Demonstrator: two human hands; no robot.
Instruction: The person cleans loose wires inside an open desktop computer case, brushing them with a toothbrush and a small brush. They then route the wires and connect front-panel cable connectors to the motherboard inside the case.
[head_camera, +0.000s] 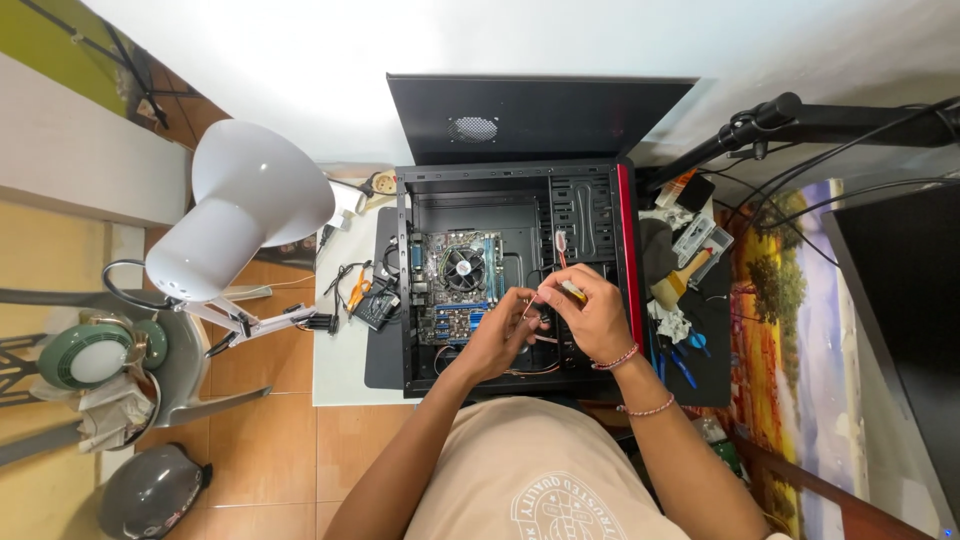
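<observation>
**So, both hands deep in an open PC case**

Head cam only, looking straight down. Both hands meet over the open computer case (420, 300), which lies on its side on a black mat (378, 365). The right hand (592, 318) has its fingers pinched together on a small yellow-tipped bit (573, 291), probably a connector, though it's too small to say for sure. A thin reddish cable (560, 250) runs up and away from that pinch toward the far side of the case. The left hand (497, 338) sits just beside the right one, fingertips closed on thin wires (527, 303) right next to the yellow bit; I can't make out exactly how tight that hold is.

Just left of the hands, inside the case, is the motherboard (455, 285) with its round CPU fan (464, 268). Beyond the hands, the removed side panel (530, 115) leans against the wall. Off to the right of the grip, outside the case's red edge, there's a brush (672, 285) and some blue-handled tools (685, 360). Well off to the left, a white desk lamp (240, 215) hangs over the table edge, with orange-handled pliers (356, 292) near the case.
</observation>
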